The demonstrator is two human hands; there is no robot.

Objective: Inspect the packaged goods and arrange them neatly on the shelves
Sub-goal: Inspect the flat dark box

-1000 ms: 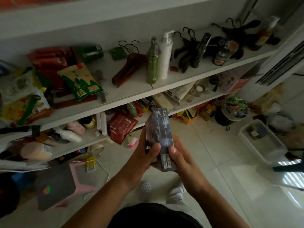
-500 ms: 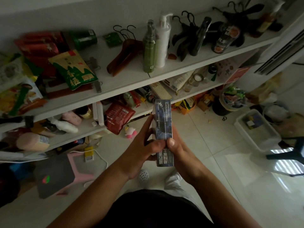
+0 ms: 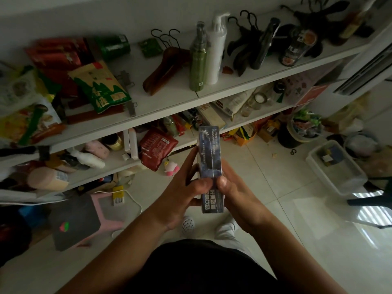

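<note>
— What are the hands doing?

— Both grip one box [image 3: 210,158]. The left hand [image 3: 180,194] curls round its left edge, thumb pressed flat on the front face, while the longer fingers reach up along the side. The right hand [image 3: 235,196] wraps it from the right, thumb on the front and fingers hidden behind.

— Do the thumbs touch?

— Nearly; they meet side by side just below the middle of the front.

— And the box itself?

— Tall and narrow, dark blue-grey with a glossy sheen, white lettering near the top and bolder white characters at the bottom. It stands upright, front face toward the camera.

— Where is it?

— In the air before the shelving, above the tiled floor [image 3: 275,209]. Its top edge overlaps the front of the lower shelf [image 3: 114,166], just right of a red pouch [image 3: 157,147] hanging over that edge.

— Higher up?

— The upper shelf [image 3: 169,102] carries a green bottle [image 3: 198,60] beside a white pump bottle [image 3: 216,52], both upright.
</note>
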